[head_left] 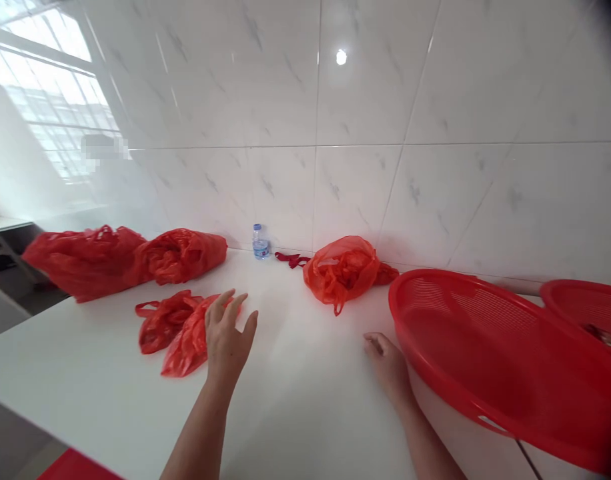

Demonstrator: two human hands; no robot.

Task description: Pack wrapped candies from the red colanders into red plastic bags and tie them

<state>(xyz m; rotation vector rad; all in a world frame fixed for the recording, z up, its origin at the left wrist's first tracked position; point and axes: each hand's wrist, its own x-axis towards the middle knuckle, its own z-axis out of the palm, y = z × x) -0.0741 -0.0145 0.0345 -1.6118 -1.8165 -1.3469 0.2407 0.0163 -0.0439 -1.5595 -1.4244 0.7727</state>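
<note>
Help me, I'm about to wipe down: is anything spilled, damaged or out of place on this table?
Nothing visible stands out as spilled or damaged. The bottle stands upright by the wall. At most slightly untidy: the crumpled red bags by the left hand, and the twisted dark red strip beside the bottle.

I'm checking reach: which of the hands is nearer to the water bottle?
Left. The left hand is in front of the water bottle, slightly left; the right hand is farther off, in front and well to the right.
</note>
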